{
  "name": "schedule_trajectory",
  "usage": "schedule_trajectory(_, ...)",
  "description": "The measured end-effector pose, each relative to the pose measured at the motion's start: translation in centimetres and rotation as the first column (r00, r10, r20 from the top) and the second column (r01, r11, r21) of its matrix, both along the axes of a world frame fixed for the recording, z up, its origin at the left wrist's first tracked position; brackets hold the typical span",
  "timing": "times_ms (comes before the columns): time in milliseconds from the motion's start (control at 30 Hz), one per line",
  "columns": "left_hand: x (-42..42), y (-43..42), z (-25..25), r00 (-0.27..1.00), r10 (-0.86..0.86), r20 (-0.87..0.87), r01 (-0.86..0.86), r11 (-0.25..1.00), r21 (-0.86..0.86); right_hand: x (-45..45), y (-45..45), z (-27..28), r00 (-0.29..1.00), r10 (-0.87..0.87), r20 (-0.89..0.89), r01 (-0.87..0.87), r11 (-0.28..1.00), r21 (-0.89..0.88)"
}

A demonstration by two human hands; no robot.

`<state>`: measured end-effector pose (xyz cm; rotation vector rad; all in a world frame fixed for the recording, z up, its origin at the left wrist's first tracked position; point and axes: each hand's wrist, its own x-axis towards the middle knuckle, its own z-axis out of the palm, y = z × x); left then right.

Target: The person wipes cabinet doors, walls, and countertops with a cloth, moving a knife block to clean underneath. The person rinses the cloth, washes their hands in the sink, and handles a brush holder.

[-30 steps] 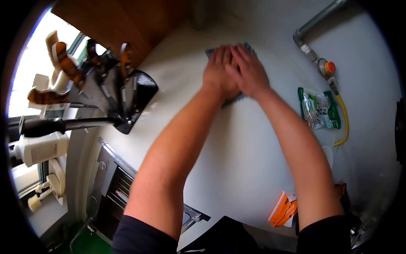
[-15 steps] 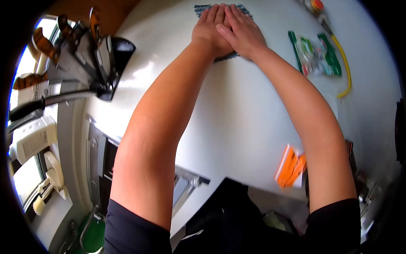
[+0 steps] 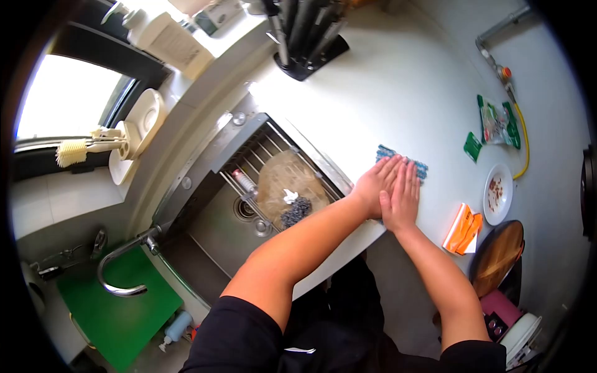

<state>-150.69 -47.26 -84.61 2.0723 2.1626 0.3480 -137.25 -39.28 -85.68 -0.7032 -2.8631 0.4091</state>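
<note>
On the white countertop [image 3: 367,81], a blue patterned cloth [image 3: 385,151] lies near the front edge, mostly covered by my hands. My left hand [image 3: 373,184] presses flat on it, fingers stretched forward. Overlapping it from the right is my right hand [image 3: 401,202], also flat, with its thumb across the left hand. Only the cloth's far and side edges show beyond the fingers.
Left of my arms is a sink [image 3: 205,230] holding a rack with a brown round item and a scrubber [image 3: 296,212]. A knife block [image 3: 311,59] stands behind. To the right are an orange tissue pack [image 3: 463,229], a white plate [image 3: 498,194] and green packets [image 3: 497,123].
My hands, pressed on the cloth, have come back from the far part of the counter to near its front edge. The view has shifted, bringing the sink and plate into sight.
</note>
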Motion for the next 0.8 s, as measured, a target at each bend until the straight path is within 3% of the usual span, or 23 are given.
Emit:
schedule_trajectory(100,-5.4,-2.4,0.6,0.999,0.052,-0.008,-0.052,0.995,-0.086,-6.5,-1.3,-0.1,0.998,0.065,0.014,-0.065,0.998,-0.008)
schedule_trajectory(233,-12.4,-5.4,0.4,0.967,0.236,-0.098,-0.248,0.957,-0.15,-15.5,-2.6,-0.3,0.98,0.195,0.049,-0.196,0.981,0.008)
schedule_trajectory(533,-27.4,-13.6,-2.0,0.814,0.56,-0.155,-0.567,0.824,0.003,-35.2,-8.5,-0.7,0.886,0.456,-0.084,-0.458,0.889,-0.007)
schedule_trajectory(733,-29.7,-15.0,-1.4,0.734,0.645,-0.211,-0.664,0.747,-0.029,-39.0,-9.1,-0.4,0.832,0.542,-0.122,-0.544,0.839,0.017)
schedule_trajectory(800,-29.3,-14.5,-0.9,0.735,0.661,-0.149,-0.672,0.74,-0.032,-39.1,-8.8,-0.7,0.82,0.556,-0.138,-0.559,0.829,0.018)
